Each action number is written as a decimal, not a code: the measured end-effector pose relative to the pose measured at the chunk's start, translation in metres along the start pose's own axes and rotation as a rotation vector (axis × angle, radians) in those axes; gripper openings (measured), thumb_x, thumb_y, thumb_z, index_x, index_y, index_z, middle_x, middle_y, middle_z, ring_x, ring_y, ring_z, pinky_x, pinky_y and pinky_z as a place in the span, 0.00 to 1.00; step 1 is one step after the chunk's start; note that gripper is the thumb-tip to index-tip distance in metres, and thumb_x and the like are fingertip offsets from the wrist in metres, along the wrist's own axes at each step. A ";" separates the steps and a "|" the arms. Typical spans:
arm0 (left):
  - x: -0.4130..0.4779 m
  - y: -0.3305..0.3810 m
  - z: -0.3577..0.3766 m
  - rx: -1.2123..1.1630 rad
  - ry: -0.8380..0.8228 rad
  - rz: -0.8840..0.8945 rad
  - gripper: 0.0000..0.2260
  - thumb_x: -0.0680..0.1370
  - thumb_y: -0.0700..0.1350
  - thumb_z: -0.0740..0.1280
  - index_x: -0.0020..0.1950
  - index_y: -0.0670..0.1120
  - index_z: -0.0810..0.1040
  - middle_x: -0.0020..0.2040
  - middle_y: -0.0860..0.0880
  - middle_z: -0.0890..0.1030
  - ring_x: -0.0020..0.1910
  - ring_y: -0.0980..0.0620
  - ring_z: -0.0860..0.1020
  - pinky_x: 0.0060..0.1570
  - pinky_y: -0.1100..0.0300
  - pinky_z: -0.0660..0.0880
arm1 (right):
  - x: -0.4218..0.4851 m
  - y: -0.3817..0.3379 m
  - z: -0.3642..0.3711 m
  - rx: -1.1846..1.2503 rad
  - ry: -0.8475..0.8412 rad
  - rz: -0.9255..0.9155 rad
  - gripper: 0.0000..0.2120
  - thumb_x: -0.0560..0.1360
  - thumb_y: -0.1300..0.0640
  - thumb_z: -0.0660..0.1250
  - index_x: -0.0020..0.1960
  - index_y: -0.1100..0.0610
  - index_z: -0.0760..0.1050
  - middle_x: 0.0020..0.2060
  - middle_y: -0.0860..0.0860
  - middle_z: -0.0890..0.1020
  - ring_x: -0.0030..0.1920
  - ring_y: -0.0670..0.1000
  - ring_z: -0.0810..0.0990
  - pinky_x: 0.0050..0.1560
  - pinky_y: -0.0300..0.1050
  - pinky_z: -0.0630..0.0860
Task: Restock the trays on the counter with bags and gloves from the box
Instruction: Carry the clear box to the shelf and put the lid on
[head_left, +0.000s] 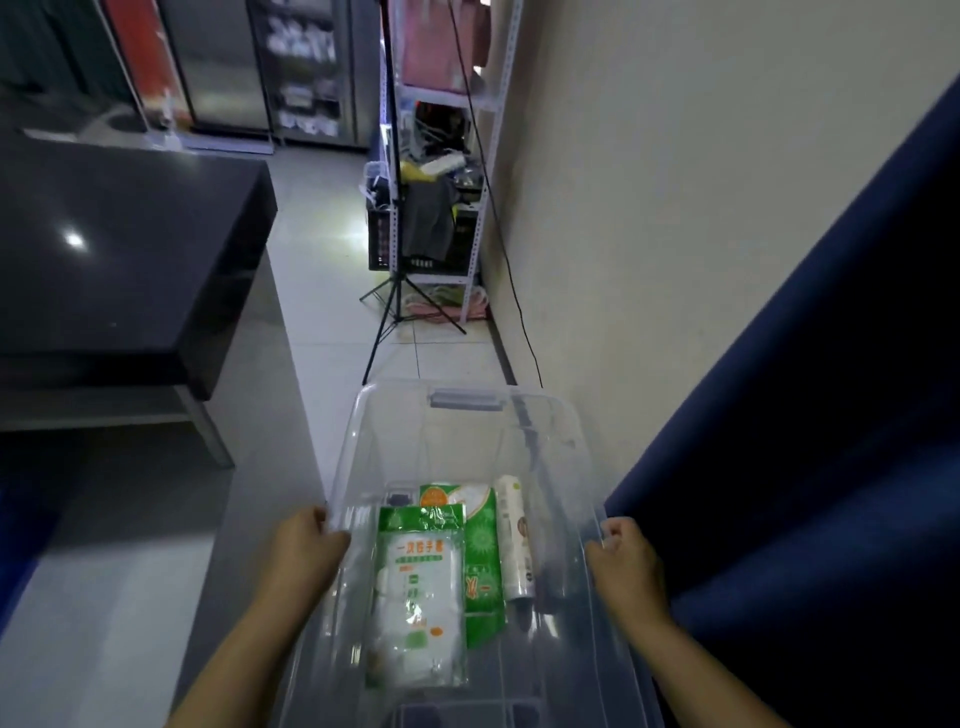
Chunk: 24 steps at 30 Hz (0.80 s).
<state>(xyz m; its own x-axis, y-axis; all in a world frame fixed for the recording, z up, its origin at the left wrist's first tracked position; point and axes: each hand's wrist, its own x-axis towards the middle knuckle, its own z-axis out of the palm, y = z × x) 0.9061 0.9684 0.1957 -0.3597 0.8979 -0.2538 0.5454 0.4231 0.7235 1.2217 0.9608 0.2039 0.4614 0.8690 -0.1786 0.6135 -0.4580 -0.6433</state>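
Observation:
I hold a clear plastic box (415, 415) in front of me over the floor. My left hand (304, 551) grips its left rim and my right hand (626, 564) grips its right rim. Inside lies a green-and-white pack of disposable gloves (418, 592) on top of a second green pack (483, 551). A white roll of bags (514, 540) lies along the right of the packs. No trays are in view.
A dark glossy counter (119, 244) stands to the left. A black tripod (397, 291) and a white metal shelf rack (488, 156) with clutter stand ahead by the wall. A dark blue curtain (831, 415) hangs at the right.

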 end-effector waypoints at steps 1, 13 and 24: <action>0.021 0.007 0.002 -0.019 0.004 -0.003 0.02 0.70 0.37 0.68 0.42 0.40 0.79 0.35 0.40 0.80 0.36 0.42 0.78 0.35 0.57 0.68 | 0.019 -0.012 0.006 -0.005 -0.004 0.003 0.02 0.72 0.61 0.65 0.44 0.58 0.72 0.38 0.57 0.79 0.37 0.56 0.77 0.34 0.44 0.71; 0.214 0.092 -0.010 -0.001 0.081 -0.027 0.14 0.71 0.42 0.68 0.56 0.42 0.77 0.41 0.46 0.79 0.40 0.45 0.76 0.39 0.58 0.68 | 0.200 -0.148 0.052 -0.081 -0.023 -0.093 0.07 0.74 0.57 0.64 0.50 0.58 0.71 0.43 0.55 0.79 0.41 0.56 0.77 0.39 0.45 0.71; 0.392 0.134 -0.006 0.062 0.225 -0.169 0.13 0.70 0.42 0.68 0.54 0.42 0.77 0.36 0.50 0.76 0.36 0.48 0.74 0.34 0.59 0.65 | 0.393 -0.256 0.157 -0.043 -0.194 -0.214 0.08 0.75 0.58 0.64 0.52 0.58 0.71 0.44 0.54 0.78 0.42 0.55 0.75 0.40 0.45 0.69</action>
<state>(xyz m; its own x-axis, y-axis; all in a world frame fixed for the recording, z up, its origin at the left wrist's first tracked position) 0.8333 1.3766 0.1967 -0.6047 0.7673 -0.2135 0.5064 0.5773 0.6405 1.1459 1.4487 0.1816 0.1902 0.9643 -0.1841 0.7123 -0.2646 -0.6501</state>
